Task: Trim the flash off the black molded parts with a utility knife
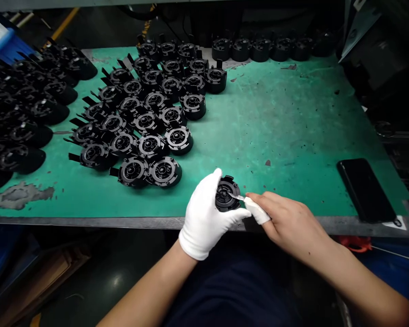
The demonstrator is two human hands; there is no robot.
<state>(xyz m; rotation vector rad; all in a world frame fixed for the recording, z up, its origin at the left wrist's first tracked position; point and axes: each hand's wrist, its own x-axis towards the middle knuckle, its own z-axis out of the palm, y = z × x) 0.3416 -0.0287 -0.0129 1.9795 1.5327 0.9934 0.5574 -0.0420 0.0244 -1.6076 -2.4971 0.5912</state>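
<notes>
My left hand (204, 213), in a white glove, is wrapped round a round black plastic part (226, 195) at the front edge of the bench. The part's ribbed face is turned up toward me. My bare right hand (282, 211) grips a small knife (240, 197) with a thin metal blade; white wrapping surrounds its handle or the finger there, I cannot tell which. The blade tip reaches over the face of the black part. Whether it touches the plastic is too small to tell.
Rows of similar black parts (150, 145) stand on the green mat (276, 127) to the left, with more at the far left. Another row (261, 49) lines the back. A black phone (366, 190) lies at the right. Below the bench's right edge is a red object (356, 244).
</notes>
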